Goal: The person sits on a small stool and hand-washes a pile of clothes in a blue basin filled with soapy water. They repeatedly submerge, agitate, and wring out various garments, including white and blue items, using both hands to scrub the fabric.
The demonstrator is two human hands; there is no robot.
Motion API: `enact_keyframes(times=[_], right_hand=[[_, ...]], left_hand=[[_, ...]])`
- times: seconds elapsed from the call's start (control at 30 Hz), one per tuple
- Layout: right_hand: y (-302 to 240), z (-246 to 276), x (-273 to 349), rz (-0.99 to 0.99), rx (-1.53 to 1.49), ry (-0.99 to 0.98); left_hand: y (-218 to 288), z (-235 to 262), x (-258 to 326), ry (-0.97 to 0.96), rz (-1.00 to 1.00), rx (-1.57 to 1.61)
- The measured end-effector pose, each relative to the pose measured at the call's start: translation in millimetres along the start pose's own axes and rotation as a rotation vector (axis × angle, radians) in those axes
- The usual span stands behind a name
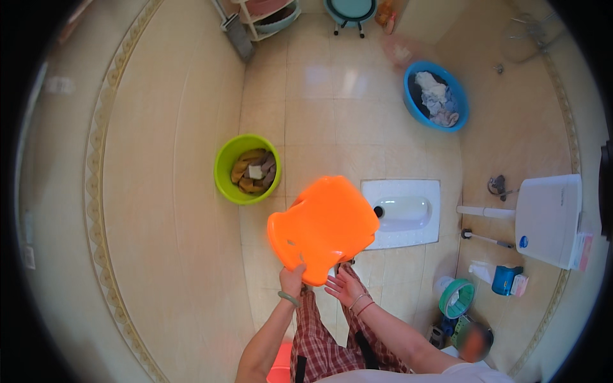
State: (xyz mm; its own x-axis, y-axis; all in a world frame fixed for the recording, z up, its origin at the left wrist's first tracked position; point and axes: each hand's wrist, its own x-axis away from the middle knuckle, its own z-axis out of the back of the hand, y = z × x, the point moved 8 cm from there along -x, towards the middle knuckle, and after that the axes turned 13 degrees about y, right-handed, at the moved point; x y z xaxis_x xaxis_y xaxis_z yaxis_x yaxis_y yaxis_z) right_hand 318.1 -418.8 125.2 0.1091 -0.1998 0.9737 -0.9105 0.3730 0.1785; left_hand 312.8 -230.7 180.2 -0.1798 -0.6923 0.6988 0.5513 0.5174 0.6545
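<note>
An orange plastic stool [329, 220] is held up in front of my legs, its broad flat face toward me. My left hand [293, 281], with a green bangle at the wrist, is closed on its near edge beside a small slot. Beneath the stool's near right corner, my right hand [345, 287] has its fingers stretched out and apart. Whether those fingertips touch the stool I cannot tell. Left of the stool, a lime green bucket [223, 180] with brown and grey cloth inside stands on the tiles.
A white squat toilet [431, 214] lies in the floor just right of the stool. Farther back right is a blue basin [408, 102] of laundry. A cistern [549, 220] hangs on the right wall, with a green-rimmed bin [469, 295] below. Shelves [271, 25] stand at the back.
</note>
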Motion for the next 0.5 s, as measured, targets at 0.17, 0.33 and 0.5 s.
enact_keyframes(times=[0.17,0.33,0.5], right_hand=[[-75.3,-29.6,-1.9,0.090,-0.096,-0.186],[-136.0,-58.1,-4.3,0.129,-0.215,-0.210],[-198.6,-121.9,2.6,0.081,-0.295,-0.320]], left_hand=[[45.6,-77.5,4.7,-0.085,-0.142,0.044],[92.8,-136.8,-6.5,-0.150,-0.195,-0.007],[154.9,-193.0,-44.4,-0.158,-0.296,-0.098]])
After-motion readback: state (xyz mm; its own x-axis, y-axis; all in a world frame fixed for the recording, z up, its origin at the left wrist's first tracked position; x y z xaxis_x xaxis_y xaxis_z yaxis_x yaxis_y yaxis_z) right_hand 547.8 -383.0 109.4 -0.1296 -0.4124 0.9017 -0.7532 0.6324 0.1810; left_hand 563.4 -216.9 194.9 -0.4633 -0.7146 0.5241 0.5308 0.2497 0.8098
